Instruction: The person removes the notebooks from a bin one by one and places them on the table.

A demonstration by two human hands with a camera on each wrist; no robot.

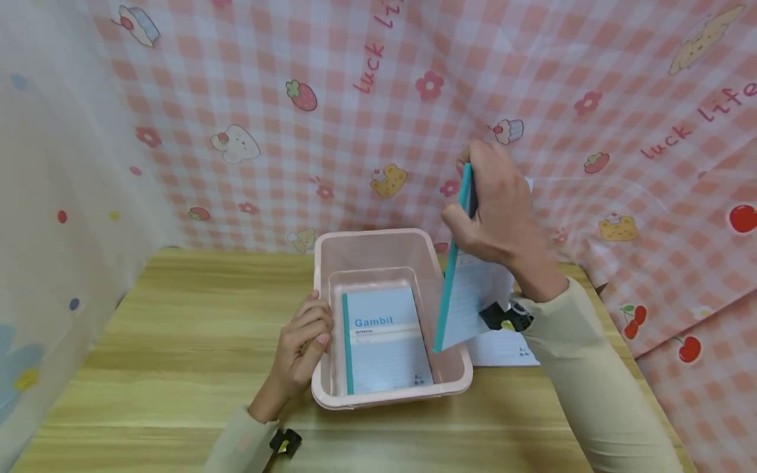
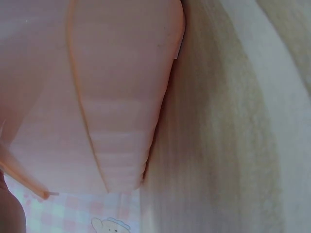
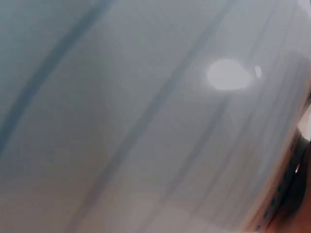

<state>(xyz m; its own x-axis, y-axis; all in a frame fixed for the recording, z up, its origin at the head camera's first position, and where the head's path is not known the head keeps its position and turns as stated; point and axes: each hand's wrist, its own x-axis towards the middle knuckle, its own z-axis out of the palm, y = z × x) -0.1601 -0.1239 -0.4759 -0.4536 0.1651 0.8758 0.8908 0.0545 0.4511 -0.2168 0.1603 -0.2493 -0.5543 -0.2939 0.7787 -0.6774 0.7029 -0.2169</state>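
Observation:
A pale pink plastic basin (image 1: 372, 253) stands on the table, and my left hand (image 1: 303, 345) grips its left rim. Inside, flat on the bottom, lies a light blue notebook (image 1: 387, 364) with a teal spine and "Gambit" on its cover. My right hand (image 1: 499, 203) pinches a second notebook (image 1: 470, 312) by its upper part, thumb on one side and fingers on the other. This one is held upright, teal spine to the left, its lower end over the basin's right side. In the right wrist view, its lined, shiny cover (image 3: 146, 97) fills most of the picture.
Another notebook (image 1: 505, 351) lies on the table right of the basin, partly hidden by the held one and my right wrist. The wooden table (image 1: 207, 341) meets a pink checked cloth (image 1: 266, 177) behind and a pale printed cloth (image 1: 65, 164) at left.

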